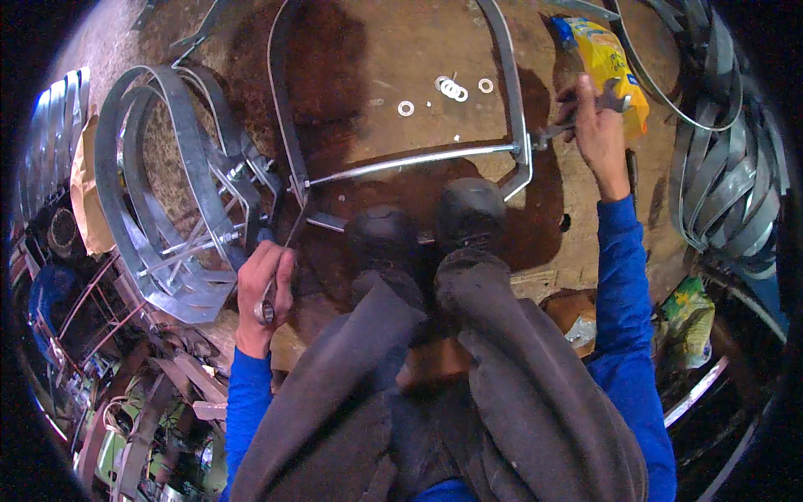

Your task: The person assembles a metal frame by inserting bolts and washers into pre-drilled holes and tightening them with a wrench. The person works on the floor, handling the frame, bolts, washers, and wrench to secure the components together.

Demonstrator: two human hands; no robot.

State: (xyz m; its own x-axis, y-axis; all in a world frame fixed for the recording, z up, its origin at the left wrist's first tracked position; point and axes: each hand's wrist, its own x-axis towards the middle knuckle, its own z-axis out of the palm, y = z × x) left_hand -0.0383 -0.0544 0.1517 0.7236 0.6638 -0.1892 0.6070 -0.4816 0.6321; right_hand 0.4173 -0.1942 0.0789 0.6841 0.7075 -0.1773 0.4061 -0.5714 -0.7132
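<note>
gripping a spanner (265, 315), left hand (253, 284) sits near left end of rod (410, 159); right hand (600, 134) holds a wrench (619, 101) at the right end, likely countering twist. strap frame (508, 75) on floor (401, 50) between hands, boots (471, 209) probably steadying it.

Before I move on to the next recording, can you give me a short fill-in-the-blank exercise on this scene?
1. The left hand holds a wrench whose visible end is shaped like a closed ____.
2. Beside the right hand, which holds an open-ended wrench, lies a bag that, apart from its blue end, is mainly ____.
3. The sleeves on both of the person's arms are ____.

Missing words: ring; yellow; blue.
</note>
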